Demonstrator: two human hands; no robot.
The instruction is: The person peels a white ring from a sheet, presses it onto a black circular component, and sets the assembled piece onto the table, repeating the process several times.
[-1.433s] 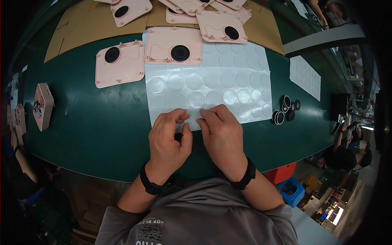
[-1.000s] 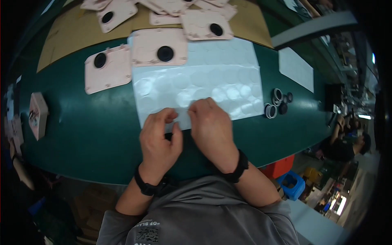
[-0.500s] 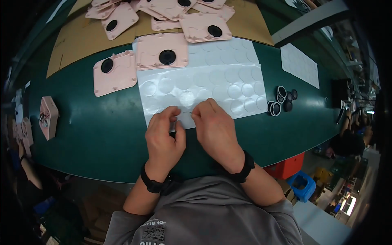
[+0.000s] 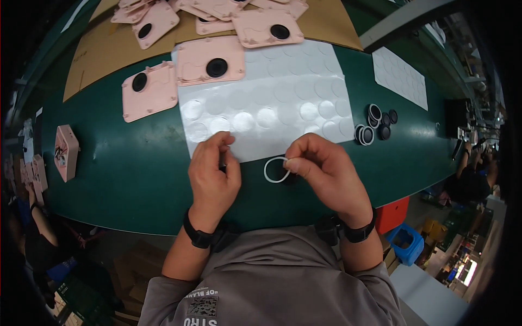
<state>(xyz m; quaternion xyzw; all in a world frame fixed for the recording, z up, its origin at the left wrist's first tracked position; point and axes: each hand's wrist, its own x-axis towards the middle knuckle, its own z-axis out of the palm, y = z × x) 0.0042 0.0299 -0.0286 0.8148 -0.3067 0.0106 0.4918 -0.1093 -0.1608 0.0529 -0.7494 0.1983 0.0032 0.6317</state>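
Between the thumb and forefinger of my right hand [image 4: 329, 173] is a thin white ring [image 4: 266, 173], held over the green table just off the near edge of a sheet of round clear stickers [image 4: 255, 149]. Something dark lies under those fingertips; I cannot make out what it is. My left hand [image 4: 213, 173] rests at the sheet's near left edge, fingers curved and thumb apart, with nothing visible in it. A pink plastic panel [image 4: 190, 57] with a black round part [image 4: 217, 68] overlaps the sheet's far left corner.
A second pink panel [image 4: 149, 100] lies to the left, and more are piled on cardboard [image 4: 103, 65] at the back. An open pink housing [image 4: 66, 154] stands far left. Black discs and white-rimmed rings [image 4: 367, 135] sit right of the sheet. Another sticker sheet [image 4: 399, 79] lies beyond.
My right hand has moved right and away from my left, and the white ring now shows in its fingers. My left hand has shifted slightly left.
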